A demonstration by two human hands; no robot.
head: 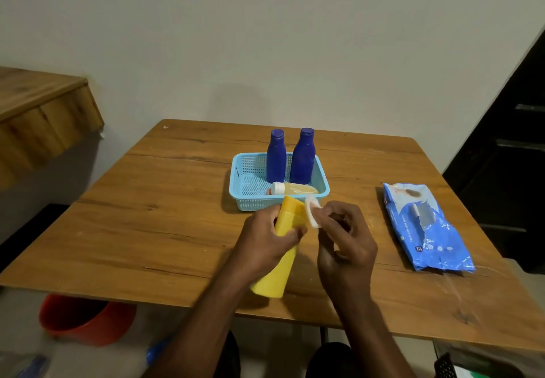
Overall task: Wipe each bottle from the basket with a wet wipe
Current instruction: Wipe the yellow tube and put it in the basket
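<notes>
My left hand (265, 239) grips a yellow bottle (277, 271) around its upper part, tilted above the wooden table (147, 215). My right hand (345, 242) pinches a small white wet wipe (312, 211) against the bottle's top end. Behind them stands a light blue basket (241, 188). Two dark blue bottles (276, 156) (303, 156) stand upright in it. A small bottle of pale yellow liquid with a white cap (295, 188) lies on its side at the basket's front.
A blue pack of wet wipes (424, 227) lies at the table's right side. A red bucket (85, 318) sits on the floor under the left front edge. A wooden shelf (38, 118) juts out at the left. A dark door (507, 156) is at the right.
</notes>
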